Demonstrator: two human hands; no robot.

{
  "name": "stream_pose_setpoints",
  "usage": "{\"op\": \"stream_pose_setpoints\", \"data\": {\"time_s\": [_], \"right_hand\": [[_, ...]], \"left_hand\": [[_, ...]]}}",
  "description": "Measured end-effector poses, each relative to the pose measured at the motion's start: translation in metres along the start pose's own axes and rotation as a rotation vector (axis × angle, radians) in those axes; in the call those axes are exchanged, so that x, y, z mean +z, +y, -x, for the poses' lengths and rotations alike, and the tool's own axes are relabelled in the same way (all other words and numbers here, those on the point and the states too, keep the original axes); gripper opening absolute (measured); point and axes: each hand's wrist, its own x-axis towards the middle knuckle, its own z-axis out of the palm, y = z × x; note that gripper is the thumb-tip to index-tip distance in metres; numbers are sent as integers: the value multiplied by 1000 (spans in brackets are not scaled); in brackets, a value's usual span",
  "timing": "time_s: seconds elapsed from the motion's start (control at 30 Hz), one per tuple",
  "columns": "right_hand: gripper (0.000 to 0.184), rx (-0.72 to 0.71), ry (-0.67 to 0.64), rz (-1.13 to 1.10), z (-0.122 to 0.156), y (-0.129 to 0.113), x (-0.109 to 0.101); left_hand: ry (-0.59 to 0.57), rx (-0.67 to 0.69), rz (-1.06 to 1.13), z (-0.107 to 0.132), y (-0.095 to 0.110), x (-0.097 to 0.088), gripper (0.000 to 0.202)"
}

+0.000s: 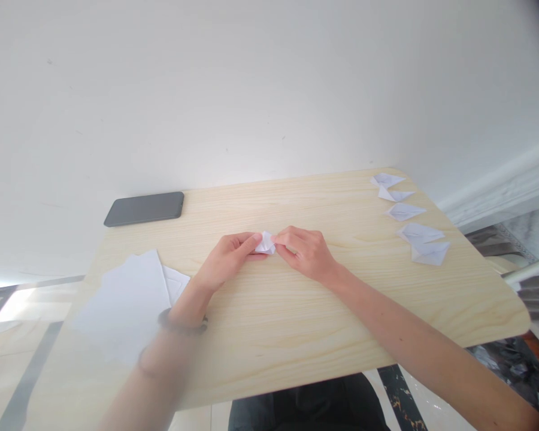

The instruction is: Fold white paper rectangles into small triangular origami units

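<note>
A small piece of folded white paper [265, 243] is between my two hands, just above or on the middle of the table. My left hand [233, 254] pinches its left side, with the thumb on top and fingers beneath. The fingertips of my right hand [306, 251] are pinched together on its right edge. Parts of the paper are covered by my fingers, so its full shape cannot be made out.
Several folded white paper pieces [406, 211] lie in a column along the right side of the wooden table [260, 335]. Loose white sheets [130, 293] are spread at the left, partly behind my left forearm. A dark phone [144, 209] lies at the back left near the wall.
</note>
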Motion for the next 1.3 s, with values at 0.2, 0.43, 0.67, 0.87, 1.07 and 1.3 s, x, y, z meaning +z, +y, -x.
{"op": "stream_pose_setpoints", "data": {"time_s": [0.2, 0.43, 0.67, 0.87, 1.07, 1.3], "right_hand": [[17, -26, -7, -12, -1, 0, -2], [8, 118, -43, -247, -4, -3, -6], [24, 162, -182, -233, -10, -1, -7], [29, 155, -194, -275, -10, 4, -4], [30, 232, -336, -428, -12, 6, -10], [36, 93, -316, -300, -9, 8, -4]], "left_hand": [[99, 9, -58, -4, -4, 4, 34], [186, 55, -74, -5, -14, 1, 33], [252, 68, -101, -6, -13, 5, 30], [309, 47, -6, -8, -14, 6, 30], [239, 81, 54, -7, -16, 1, 24], [292, 119, -85, -5, -16, 4, 23]]}}
